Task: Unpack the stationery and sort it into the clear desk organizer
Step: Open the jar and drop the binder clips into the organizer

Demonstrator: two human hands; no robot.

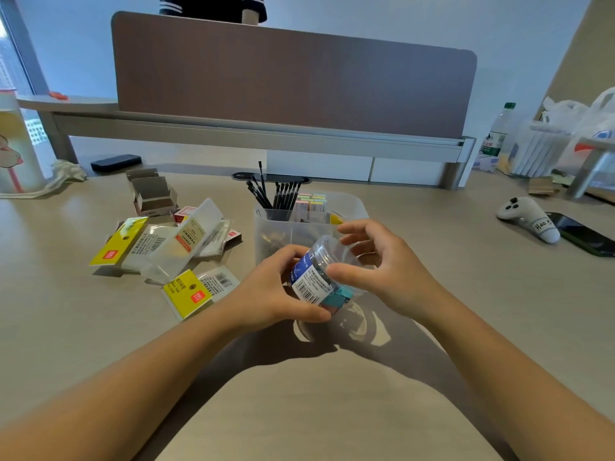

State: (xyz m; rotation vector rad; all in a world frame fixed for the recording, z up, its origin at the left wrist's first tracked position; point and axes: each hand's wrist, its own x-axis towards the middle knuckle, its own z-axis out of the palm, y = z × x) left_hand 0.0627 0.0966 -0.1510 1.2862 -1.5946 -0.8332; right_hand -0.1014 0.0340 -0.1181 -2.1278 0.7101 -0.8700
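Tipping the small clear jar (pixel 324 272) over the clear desk organizer (pixel 352 207), which stands just beyond both hands on the desk (pixel 100 327), looks like the step in hand, and doing it well probably means keeping the mouth aimed at a free front compartment and pouring slowly so the clips do not spill past the rim. The organizer is a frosted, divided tub; its far compartments already hold upright black pens (pixel 283 194) and pastel sticky-note pads (pixel 312 202). The left hand (pixel 276 291) grips the jar's base end, fingers curled over the top and thumb underneath. The right hand (pixel 382 264) touches the jar's side with its thumb, its fingers loosely spread and half curled beside the open mouth; no lid is visible on it. The jar lies tilted, mouth up and away, wearing a blue-and-white barcode label, with teal and pink binder clips (pixel 337 299) gathered at its lower end.
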